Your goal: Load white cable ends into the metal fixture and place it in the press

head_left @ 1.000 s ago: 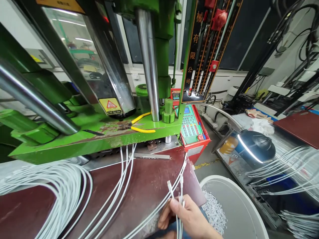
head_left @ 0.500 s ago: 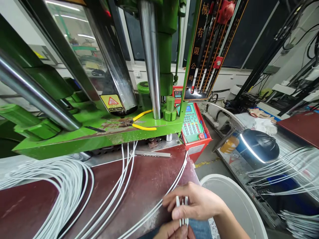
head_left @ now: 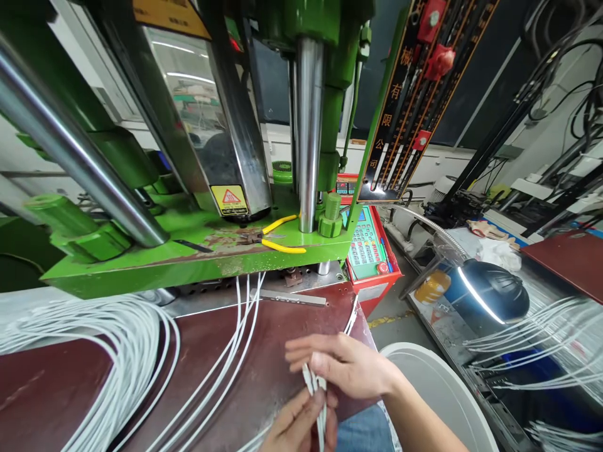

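My left hand (head_left: 299, 417) is closed around a small bunch of white cables (head_left: 321, 422), their pale plug-like ends pointing up between thumb and fingers. Just above it, my right hand (head_left: 346, 364) has its fingers stretched out to the left behind those ends, its thumb close beside them. Whether the thumb touches the ends is hard to tell. Several white cables (head_left: 240, 336) run from under the green press (head_left: 164, 270) across the brown tabletop (head_left: 211, 351). A thick coil of white cable (head_left: 127, 351) lies at the left.
Yellow-handled pliers (head_left: 282, 248) rest on the press ledge, above a flat metal bar (head_left: 292, 298). A red control box (head_left: 372, 251) stands behind the table's right corner. A pale round bin (head_left: 438, 376) is by my right arm. More white cables (head_left: 532, 326) lie on the right-hand bench.
Both hands have shifted left with the cable ends. The right hand's fingers have straightened, and its thumb has moved up from across the ends. The view has tilted slightly.
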Tool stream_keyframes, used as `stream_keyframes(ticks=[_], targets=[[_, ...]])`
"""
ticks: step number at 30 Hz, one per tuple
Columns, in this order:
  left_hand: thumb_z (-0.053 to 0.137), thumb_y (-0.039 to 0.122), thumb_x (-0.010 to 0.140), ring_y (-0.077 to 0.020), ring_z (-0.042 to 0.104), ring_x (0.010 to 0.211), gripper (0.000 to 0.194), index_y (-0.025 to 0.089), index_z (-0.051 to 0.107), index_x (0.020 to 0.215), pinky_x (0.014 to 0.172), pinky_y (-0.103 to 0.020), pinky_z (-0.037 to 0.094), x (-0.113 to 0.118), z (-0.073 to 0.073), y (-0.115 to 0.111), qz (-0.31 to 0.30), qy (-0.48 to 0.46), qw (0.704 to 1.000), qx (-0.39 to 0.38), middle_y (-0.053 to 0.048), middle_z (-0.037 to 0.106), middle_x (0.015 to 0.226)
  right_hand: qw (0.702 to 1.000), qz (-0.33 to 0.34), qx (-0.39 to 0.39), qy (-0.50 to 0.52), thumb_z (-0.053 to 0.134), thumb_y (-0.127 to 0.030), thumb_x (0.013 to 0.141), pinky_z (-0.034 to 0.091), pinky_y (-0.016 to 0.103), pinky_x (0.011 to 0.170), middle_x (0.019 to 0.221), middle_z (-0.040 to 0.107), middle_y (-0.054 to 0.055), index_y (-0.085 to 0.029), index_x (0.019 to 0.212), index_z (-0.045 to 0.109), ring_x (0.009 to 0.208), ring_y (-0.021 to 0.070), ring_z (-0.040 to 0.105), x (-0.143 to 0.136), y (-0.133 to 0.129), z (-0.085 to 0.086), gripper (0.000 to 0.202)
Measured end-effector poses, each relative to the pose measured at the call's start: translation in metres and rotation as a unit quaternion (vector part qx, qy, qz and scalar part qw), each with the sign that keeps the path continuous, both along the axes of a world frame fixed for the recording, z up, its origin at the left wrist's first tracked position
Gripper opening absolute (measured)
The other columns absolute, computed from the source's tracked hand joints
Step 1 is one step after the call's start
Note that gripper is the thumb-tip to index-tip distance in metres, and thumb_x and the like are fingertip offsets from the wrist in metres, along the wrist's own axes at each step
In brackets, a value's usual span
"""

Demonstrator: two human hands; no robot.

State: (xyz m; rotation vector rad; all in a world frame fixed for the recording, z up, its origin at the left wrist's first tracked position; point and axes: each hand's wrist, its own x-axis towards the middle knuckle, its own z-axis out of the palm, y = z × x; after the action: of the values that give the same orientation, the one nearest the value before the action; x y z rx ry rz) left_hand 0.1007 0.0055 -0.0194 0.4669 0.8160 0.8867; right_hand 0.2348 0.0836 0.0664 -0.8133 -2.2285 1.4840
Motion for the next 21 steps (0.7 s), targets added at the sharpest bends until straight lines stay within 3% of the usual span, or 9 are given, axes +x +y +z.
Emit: stream_keyframes(ticks=[3, 5, 7, 10, 13, 17, 21], targets=[[0.066, 0.052, 0.075, -0.0121, 0.047, 0.046, 0.038, 0.015, 0.060, 0.082, 0.047, -0.024, 0.038, -0.020, 0.016, 0.011, 0.108, 0.038, 0.993, 0.016, 0.002, 0.054, 0.052, 0.989, -0.092, 0.093, -0.062, 0.035, -0.045, 0.100, 0.041, 0.030, 0.095, 0.126, 0.058, 0.010, -0.016, 0.132, 0.050, 0.115, 0.0199, 0.054, -0.002, 0.000, -0.010, 0.045], [0.064, 0.048, 0.077, -0.0126, 0.049, 0.052, 0.034, 0.016, 0.060, 0.088, 0.054, -0.025, 0.041, -0.035, 0.026, 0.017, 0.185, 0.075, 0.980, 0.028, 0.002, 0.054, 0.056, 0.963, -0.157, 0.169, -0.142, 0.041, -0.044, 0.098, 0.043, 0.033, 0.091, 0.114, 0.063, 0.010, -0.017, 0.121, 0.058, 0.106, 0.0224, 0.058, -0.002, -0.003, -0.024, 0.039], [0.063, 0.047, 0.079, -0.0125, 0.050, 0.055, 0.033, 0.017, 0.058, 0.092, 0.058, -0.026, 0.041, -0.045, 0.032, 0.021, 0.217, 0.089, 0.971, 0.045, 0.002, 0.055, 0.061, 0.930, -0.210, 0.223, -0.205, 0.044, -0.042, 0.097, 0.044, 0.035, 0.083, 0.099, 0.066, 0.009, -0.017, 0.107, 0.063, 0.094, 0.0239, 0.061, 0.002, -0.004, -0.039, 0.033], [0.055, 0.043, 0.085, -0.0124, 0.050, 0.057, 0.028, 0.017, 0.055, 0.095, 0.061, -0.027, 0.042, -0.051, 0.033, 0.023, 0.189, 0.092, 0.974, 0.087, 0.003, 0.054, 0.066, 0.921, -0.205, 0.233, -0.237, 0.044, -0.041, 0.097, 0.045, 0.032, 0.073, 0.084, 0.065, 0.005, -0.020, 0.098, 0.063, 0.081, 0.0216, 0.062, 0.005, 0.003, -0.052, 0.029], [0.047, 0.040, 0.090, -0.0107, 0.048, 0.054, 0.025, 0.017, 0.053, 0.097, 0.058, -0.026, 0.039, -0.050, 0.028, 0.023, 0.139, 0.123, 0.975, 0.124, 0.002, 0.055, 0.066, 0.916, -0.192, 0.283, -0.209, 0.048, -0.038, 0.096, 0.045, 0.031, 0.072, 0.086, 0.064, 0.004, -0.020, 0.102, 0.061, 0.082, 0.0212, 0.061, -0.007, 0.021, -0.049, 0.023], [0.043, 0.042, 0.091, -0.0092, 0.046, 0.051, 0.027, 0.016, 0.051, 0.097, 0.053, -0.025, 0.034, -0.048, 0.024, 0.020, 0.087, 0.164, 0.973, 0.139, 0.002, 0.055, 0.067, 0.867, -0.185, 0.408, -0.220, 0.058, -0.033, 0.091, 0.044, 0.038, 0.085, 0.102, 0.059, 0.010, -0.015, 0.109, 0.058, 0.099, 0.0268, 0.053, -0.043, 0.053, -0.047, 0.025], [0.042, 0.043, 0.091, -0.0095, 0.044, 0.050, 0.028, 0.016, 0.048, 0.097, 0.051, -0.025, 0.034, -0.047, 0.022, 0.017, 0.071, 0.152, 0.975, 0.143, 0.003, 0.053, 0.065, 0.837, -0.188, 0.434, -0.274, 0.061, -0.032, 0.089, 0.046, 0.037, 0.083, 0.095, 0.058, 0.010, -0.012, 0.103, 0.060, 0.091, 0.0260, 0.055, -0.071, 0.079, -0.065, 0.024]])
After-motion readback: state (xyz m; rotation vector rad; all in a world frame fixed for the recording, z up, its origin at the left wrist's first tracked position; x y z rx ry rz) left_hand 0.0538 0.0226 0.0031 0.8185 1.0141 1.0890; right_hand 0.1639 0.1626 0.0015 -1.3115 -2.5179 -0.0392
